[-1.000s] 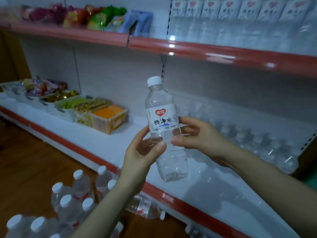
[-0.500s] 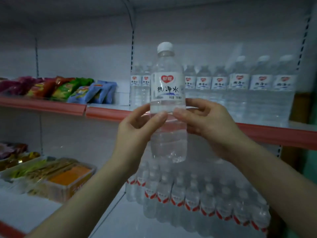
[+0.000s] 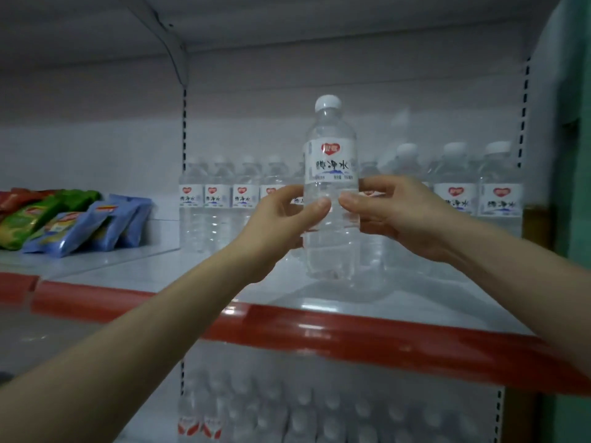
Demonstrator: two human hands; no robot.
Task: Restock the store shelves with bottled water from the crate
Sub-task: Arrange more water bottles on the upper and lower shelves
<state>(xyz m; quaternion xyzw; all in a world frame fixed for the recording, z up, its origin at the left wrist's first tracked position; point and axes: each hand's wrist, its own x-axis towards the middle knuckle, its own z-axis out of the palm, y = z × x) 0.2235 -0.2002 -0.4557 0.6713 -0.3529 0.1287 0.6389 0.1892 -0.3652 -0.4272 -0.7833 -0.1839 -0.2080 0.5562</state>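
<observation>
Forearms enter from lower left and lower right of frame, meeting at centre. Left hand (image 3: pixel 278 219) and right hand (image 3: pixel 399 215) both grip one water bottle (image 3: pixel 331 251) at its middle, just below the label: thumbs in front, nearly tip to tip, fingers curled round the back. Bottle upright, white cap on, clear. Its base sits low over the white shelf (image 3: pixel 351 334) with the red front edge, centre frame; contact with the shelf surface cannot be told. Under that shelf, bottom centre, packed bottles (image 3: pixel 319 410), blurred. Behind the held bottle, a back row of bottles (image 3: pixel 220 199) runs from centre to right. Far left, snack packets (image 3: pixel 80 225), blue, green and red, lean on the same level.
</observation>
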